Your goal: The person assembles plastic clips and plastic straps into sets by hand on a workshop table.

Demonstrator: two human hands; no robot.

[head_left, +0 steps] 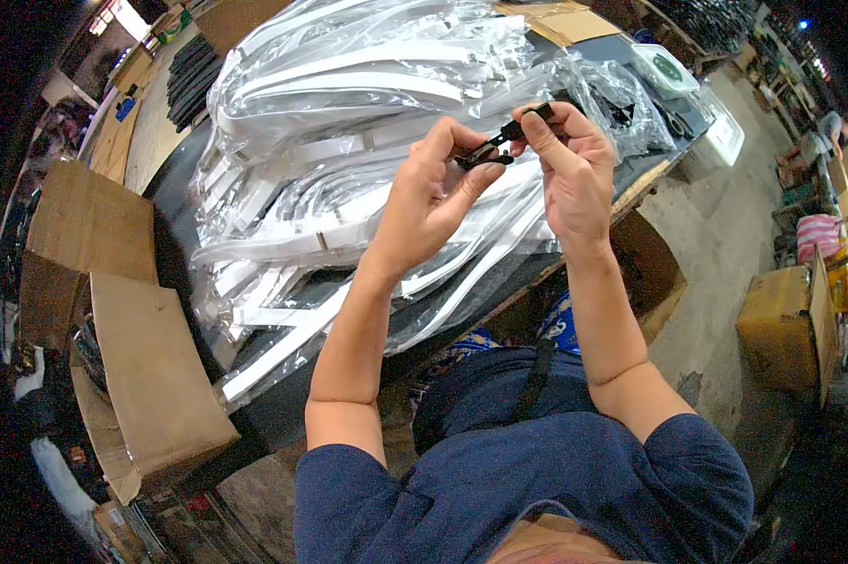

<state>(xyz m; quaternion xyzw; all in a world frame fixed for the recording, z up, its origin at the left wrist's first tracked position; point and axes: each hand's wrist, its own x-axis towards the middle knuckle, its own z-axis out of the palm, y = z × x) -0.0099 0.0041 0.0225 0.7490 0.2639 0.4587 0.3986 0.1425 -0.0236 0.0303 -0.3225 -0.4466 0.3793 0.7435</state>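
A small black clip-like piece (505,134) is held between my two hands above the table's far right part; its exact kind is not clear. My left hand (422,202) pinches its left end between thumb and fingers. On the right end, my right hand (576,174) closes with its thumb on top. Beneath both hands lies a heap of white belts (302,240), wrapped in clear plastic sleeves. Just beyond my right hand is a clear plastic bag (593,83) with black pieces showing inside.
Open cardboard boxes (165,371) stand at the left of the dark table (175,174). A white plastic container (723,132) is at the far right corner. Another carton (779,329) stands on the concrete floor (715,226). A seated person (818,139) is in the right background.
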